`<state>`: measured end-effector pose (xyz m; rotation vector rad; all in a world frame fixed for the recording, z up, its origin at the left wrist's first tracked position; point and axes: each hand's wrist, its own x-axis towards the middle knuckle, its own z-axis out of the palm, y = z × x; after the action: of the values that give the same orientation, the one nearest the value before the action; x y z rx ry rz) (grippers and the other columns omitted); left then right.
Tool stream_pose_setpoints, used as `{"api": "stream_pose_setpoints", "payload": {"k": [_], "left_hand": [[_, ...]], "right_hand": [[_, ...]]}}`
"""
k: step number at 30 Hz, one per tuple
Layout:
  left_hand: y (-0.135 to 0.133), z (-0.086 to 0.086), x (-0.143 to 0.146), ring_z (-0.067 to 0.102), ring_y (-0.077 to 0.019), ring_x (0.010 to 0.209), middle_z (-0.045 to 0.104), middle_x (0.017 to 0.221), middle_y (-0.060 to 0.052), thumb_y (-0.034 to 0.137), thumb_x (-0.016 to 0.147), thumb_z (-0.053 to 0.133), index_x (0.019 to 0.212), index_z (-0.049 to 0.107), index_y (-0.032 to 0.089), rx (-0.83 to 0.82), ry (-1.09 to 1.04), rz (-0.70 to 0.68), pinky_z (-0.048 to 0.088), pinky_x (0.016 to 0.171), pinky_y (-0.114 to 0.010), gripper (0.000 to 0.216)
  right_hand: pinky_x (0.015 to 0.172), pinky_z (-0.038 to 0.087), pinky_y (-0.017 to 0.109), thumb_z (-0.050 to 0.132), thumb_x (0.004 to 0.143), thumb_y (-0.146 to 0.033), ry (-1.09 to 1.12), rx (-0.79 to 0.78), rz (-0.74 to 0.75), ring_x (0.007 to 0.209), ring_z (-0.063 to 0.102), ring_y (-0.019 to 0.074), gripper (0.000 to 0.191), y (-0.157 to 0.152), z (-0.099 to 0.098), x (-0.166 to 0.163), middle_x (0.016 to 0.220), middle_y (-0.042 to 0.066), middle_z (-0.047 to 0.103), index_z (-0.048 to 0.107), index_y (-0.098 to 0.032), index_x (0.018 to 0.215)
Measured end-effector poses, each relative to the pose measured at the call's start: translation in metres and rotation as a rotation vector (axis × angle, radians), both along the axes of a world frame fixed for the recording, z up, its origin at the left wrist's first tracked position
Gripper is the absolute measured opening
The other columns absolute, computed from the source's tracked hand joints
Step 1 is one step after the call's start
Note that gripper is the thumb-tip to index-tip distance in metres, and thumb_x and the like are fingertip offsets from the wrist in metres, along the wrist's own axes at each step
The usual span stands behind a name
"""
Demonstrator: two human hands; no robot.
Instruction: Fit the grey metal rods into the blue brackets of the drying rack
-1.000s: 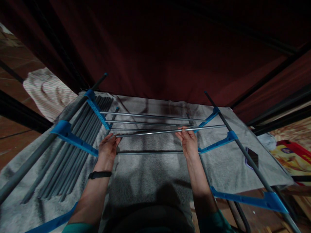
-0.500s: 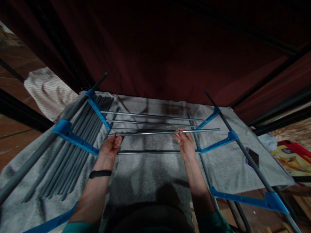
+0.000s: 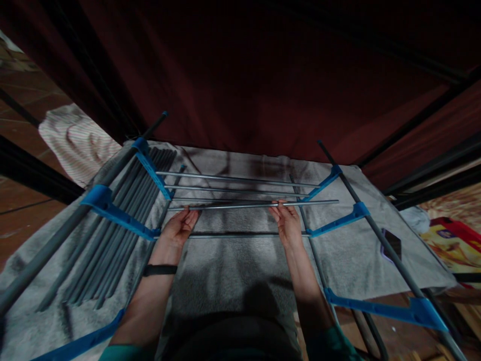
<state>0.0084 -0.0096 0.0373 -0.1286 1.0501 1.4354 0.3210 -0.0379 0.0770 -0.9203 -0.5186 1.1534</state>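
A thin metal rod [image 3: 233, 206] lies across both my hands, nearly level, its right end free in the air. My left hand [image 3: 181, 225] pinches it near the left end. Farther right, my right hand [image 3: 284, 215] grips the same rod between thumb and fingers. Under and behind it stands a rack frame of grey tubes with blue plastic brackets: one left bracket [image 3: 120, 215] and one right bracket [image 3: 338, 220] flank the hands. A fixed crossbar [image 3: 233, 235] runs just nearer to me, and a back crossbar [image 3: 236, 178] spans the far brackets.
Several loose grey tubes [image 3: 112, 240] lie side by side on the grey blanket [image 3: 233, 271] at left. A phone [image 3: 391, 244] rests on the right. Dark red fabric [image 3: 240, 80] hangs behind. A red and yellow package [image 3: 451, 245] sits at far right.
My left hand has slid a little to the right along the rod. The rod has shifted very slightly left; my right hand stays nearly in place.
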Motion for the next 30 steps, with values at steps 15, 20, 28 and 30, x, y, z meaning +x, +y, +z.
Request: {"api": "stream_pose_setpoints", "payload": {"k": [15,20,28,30], "left_hand": [[-0.005,0.015,0.032,0.072,-0.0145,0.068,0.070,0.072,-0.004,-0.001,0.088,0.052,0.075,0.063,0.011,0.089,0.085,-0.113,0.061,0.063,-0.023,0.021],[-0.009,0.026,0.045,0.073,-0.0157,0.071,0.070,0.073,-0.005,-0.001,0.084,0.058,0.072,0.063,0.011,0.149,0.112,-0.140,0.062,0.065,-0.023,0.018],[-0.016,0.031,0.068,0.073,-0.0183,0.074,0.073,0.077,-0.008,-0.001,0.079,0.066,0.074,0.068,0.009,0.194,0.127,-0.211,0.060,0.064,-0.024,0.012],[-0.017,0.031,0.073,0.073,-0.0188,0.075,0.073,0.078,-0.008,0.000,0.078,0.068,0.073,0.068,0.010,0.201,0.123,-0.226,0.060,0.065,-0.025,0.011]], "right_hand": [[0.090,0.060,0.034,0.077,0.074,-0.015,0.081,-0.080,-0.045,0.080,0.073,0.0137,0.012,0.001,-0.013,0.011,0.082,0.000,0.076,0.067,-0.020,0.079],[0.090,0.060,0.035,0.076,0.073,-0.013,0.115,-0.115,-0.068,0.080,0.073,0.0138,0.013,0.002,-0.016,0.016,0.082,-0.001,0.075,0.065,-0.020,0.075],[0.097,0.058,0.038,0.075,0.074,-0.013,0.135,-0.107,-0.055,0.085,0.072,0.0142,0.019,-0.003,-0.023,0.015,0.086,-0.001,0.074,0.060,-0.021,0.066],[0.098,0.057,0.038,0.074,0.074,-0.013,0.139,-0.112,-0.059,0.085,0.072,0.0139,0.018,-0.004,-0.025,0.014,0.086,-0.001,0.074,0.060,-0.020,0.066]]}}
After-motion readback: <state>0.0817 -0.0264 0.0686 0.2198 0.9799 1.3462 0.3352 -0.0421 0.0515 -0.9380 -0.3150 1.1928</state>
